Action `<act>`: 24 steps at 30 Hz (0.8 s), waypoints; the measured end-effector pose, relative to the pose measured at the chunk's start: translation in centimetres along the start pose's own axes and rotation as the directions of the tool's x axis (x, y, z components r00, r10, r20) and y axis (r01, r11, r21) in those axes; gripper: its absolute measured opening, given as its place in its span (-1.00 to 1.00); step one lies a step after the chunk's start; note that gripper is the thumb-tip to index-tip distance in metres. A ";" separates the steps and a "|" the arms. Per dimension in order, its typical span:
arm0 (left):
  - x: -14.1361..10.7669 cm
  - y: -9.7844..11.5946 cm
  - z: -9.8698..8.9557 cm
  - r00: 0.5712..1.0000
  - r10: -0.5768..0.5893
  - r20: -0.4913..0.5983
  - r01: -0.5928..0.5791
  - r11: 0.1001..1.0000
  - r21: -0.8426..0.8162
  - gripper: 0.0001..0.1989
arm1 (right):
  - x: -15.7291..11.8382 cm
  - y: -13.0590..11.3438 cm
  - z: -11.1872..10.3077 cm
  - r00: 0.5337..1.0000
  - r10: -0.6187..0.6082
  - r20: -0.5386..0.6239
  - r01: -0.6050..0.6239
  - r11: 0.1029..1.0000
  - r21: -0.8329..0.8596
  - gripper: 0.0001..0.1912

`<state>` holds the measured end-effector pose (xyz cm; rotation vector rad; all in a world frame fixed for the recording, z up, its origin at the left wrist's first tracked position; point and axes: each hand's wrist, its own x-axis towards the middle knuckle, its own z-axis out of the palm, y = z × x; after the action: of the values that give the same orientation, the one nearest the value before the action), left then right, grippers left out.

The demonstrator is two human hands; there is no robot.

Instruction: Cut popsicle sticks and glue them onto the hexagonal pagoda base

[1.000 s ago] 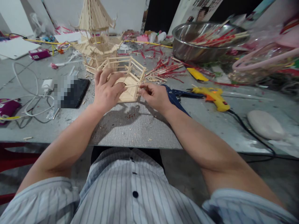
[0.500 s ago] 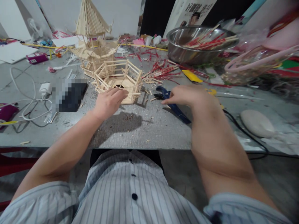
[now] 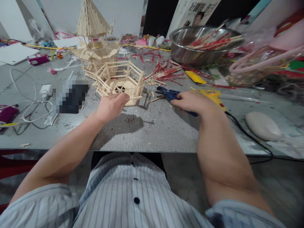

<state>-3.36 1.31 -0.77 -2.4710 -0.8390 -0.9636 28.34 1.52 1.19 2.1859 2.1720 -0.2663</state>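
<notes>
My left hand (image 3: 114, 106) is closed, its fingertips pinching a thin wooden stick (image 3: 135, 98) at the front of a six-sided stick frame (image 3: 136, 87). That frame has upright posts, double rails and a plank floor with a small gap in it. Dark blue cutting pliers (image 3: 169, 94) lie to its right, jaws pointing left toward the frame. Over their handles my right hand (image 3: 190, 103) is closed, with the fingers partly hidden underneath. Right behind the frame rises a stick pagoda (image 3: 91, 22) with a pointed roof.
A yellow glue gun (image 3: 211, 96) lies beyond my right wrist. Red-tipped sticks (image 3: 163, 74) are scattered behind the pliers. A steel basin (image 3: 180, 52) holds more sticks. On the left are a dark phone (image 3: 73, 98) and a white charger (image 3: 46, 90). A pale oval object (image 3: 262, 126) sits at right.
My right hand has shifted slightly right and closed over the pliers, which have turned a little flatter. The glue gun shows more. My left hand has barely moved.
</notes>
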 end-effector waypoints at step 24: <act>1.1 1.6 0.9 0.985 0.148 0.083 -0.056 0.747 -0.663 -0.72 | -3.5 -2.3 0.6 0.782 -0.400 -0.478 0.474 -0.116 0.873 -0.83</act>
<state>-1.22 1.00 -0.85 -3.1699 -0.4171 -1.2287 25.97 -1.95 1.38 1.2503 3.1245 -2.5146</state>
